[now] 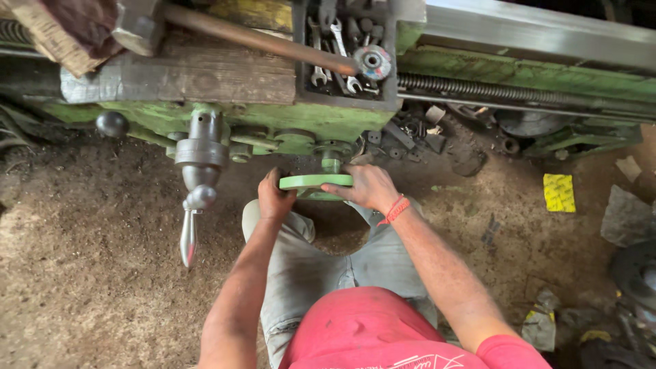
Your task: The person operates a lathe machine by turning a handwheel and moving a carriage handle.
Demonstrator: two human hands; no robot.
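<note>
Both hands hold the green handwheel that sits at the front of the green lathe carriage, just in front of the person's knees. The left hand is closed around the left part of the rim, and the right hand lies over the right part with the fingers spread along the edge; a red thread band is on that wrist. To the left of the wheel a long grey lever with a pointed metal end hangs down, near the left forearm. Above, an open tray of spanners rests on the carriage, and a rusty bar lies across it. The floor is covered with dirt and fine chips. In my judgement the main risk is that a hand slips on the rim, because the grip of the right hand looks loose, or that the left arm knocks against the hanging lever.
</note>
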